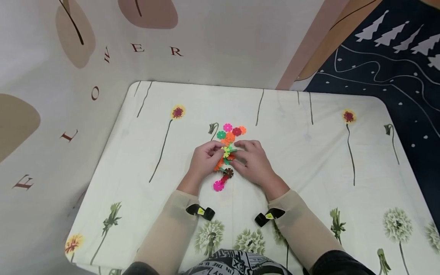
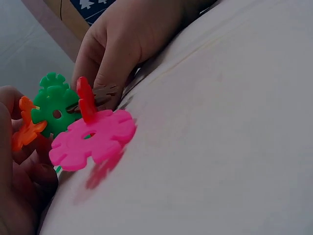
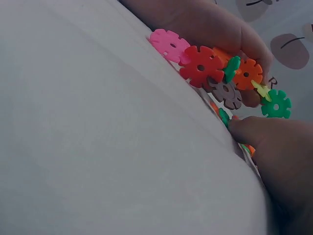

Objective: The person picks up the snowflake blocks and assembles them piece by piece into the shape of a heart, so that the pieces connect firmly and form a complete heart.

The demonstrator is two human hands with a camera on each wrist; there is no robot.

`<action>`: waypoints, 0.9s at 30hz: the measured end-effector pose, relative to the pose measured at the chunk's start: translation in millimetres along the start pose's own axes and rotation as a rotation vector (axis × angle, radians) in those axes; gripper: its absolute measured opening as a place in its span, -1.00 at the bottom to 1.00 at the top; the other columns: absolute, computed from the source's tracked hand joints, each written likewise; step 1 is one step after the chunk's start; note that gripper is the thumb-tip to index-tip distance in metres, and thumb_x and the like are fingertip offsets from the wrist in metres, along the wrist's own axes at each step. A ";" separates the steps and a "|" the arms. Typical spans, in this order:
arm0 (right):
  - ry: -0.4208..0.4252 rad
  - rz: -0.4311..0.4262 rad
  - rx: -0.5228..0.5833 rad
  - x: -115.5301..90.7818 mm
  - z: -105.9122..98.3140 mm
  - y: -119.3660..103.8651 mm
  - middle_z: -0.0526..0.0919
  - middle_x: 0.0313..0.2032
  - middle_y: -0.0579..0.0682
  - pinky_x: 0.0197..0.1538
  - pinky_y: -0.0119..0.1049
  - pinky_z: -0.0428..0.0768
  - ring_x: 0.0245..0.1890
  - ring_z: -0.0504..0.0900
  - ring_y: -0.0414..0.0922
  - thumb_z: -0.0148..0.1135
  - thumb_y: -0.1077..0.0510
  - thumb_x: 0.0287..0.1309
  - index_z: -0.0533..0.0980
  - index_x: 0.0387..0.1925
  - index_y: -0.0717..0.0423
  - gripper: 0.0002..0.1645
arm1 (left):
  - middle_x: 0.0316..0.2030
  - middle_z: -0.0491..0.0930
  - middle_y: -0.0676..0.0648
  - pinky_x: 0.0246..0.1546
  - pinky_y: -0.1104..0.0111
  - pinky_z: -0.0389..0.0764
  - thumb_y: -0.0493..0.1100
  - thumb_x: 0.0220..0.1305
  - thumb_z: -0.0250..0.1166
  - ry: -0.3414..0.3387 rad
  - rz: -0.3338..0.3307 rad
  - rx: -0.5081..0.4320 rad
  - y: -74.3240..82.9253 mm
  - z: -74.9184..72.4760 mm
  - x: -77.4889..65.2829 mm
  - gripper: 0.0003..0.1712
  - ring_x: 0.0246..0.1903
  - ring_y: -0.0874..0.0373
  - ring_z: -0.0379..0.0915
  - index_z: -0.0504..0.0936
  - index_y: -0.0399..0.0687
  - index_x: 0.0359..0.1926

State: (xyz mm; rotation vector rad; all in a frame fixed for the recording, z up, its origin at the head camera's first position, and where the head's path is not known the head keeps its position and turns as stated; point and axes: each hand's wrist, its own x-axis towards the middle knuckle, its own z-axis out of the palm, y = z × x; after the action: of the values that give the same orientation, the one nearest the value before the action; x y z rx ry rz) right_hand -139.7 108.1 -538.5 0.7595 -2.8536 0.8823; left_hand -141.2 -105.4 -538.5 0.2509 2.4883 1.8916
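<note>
A chain of slotted plastic flower discs, joined edge to edge, lies between my two hands. My left hand (image 1: 206, 158) pinches it near a yellow disc (image 1: 225, 152). From the other side my right hand (image 1: 253, 162) grips the same part, its thumb by a green disc (image 3: 224, 116) in the right wrist view. Toward me hang a brown disc (image 1: 228, 173), a red disc (image 3: 201, 67) and a pink disc (image 2: 93, 139). An orange disc (image 2: 27, 126) sits by the left fingers in the left wrist view. The exact finger contacts are partly hidden.
Beyond the hands lie more discs: a pink one (image 1: 227, 127), a green one (image 1: 221, 135) and a dark red one (image 1: 236, 131), with orange ones. All rest on a white tablecloth (image 1: 309, 152) printed with flowers. Patterned cloth walls (image 1: 233, 46) rise behind it.
</note>
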 end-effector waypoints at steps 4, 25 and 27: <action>0.023 -0.003 0.015 -0.7 -0.1 -0.4 0.62 0.22 0.08 0.30 0.14 0.45 0.26 0.41 0.17 0.51 0.00 0.32 0.79 0.01 0.06 -0.68 | -0.51 0.55 -0.02 -0.57 0.42 0.38 -0.20 0.50 0.31 -0.009 -0.006 -0.003 0.1 0.5 0.2 -0.88 -0.57 0.13 0.34 0.75 -0.13 -0.19; 0.279 0.160 0.400 -0.3 -1.5 -1.8 0.74 -0.02 0.10 -0.02 -0.09 0.65 -0.11 0.64 -0.03 0.18 0.27 0.54 0.68 0.18 0.19 -0.69 | -0.55 0.51 0.00 -0.45 0.35 0.42 -0.19 0.52 0.30 0.029 0.010 0.020 -0.5 1.1 1.6 -0.85 -0.53 0.10 0.35 0.74 -0.13 -0.22; 0.289 0.162 0.420 -0.6 -1.4 -1.8 0.74 -0.01 0.10 -0.02 -0.11 0.65 -0.12 0.65 -0.04 0.16 0.28 0.55 0.67 0.18 0.21 -0.69 | -0.55 0.50 0.01 -0.44 0.34 0.42 -0.19 0.52 0.30 0.030 0.012 0.026 -0.8 1.1 1.6 -0.85 -0.53 0.11 0.35 0.74 -0.13 -0.22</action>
State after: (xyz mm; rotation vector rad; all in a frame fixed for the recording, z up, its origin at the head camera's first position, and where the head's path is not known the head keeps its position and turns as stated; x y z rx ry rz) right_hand -138.4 107.9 -536.5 0.3841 -2.5281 1.5060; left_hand -142.8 -104.4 -539.4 0.2392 2.5382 1.8823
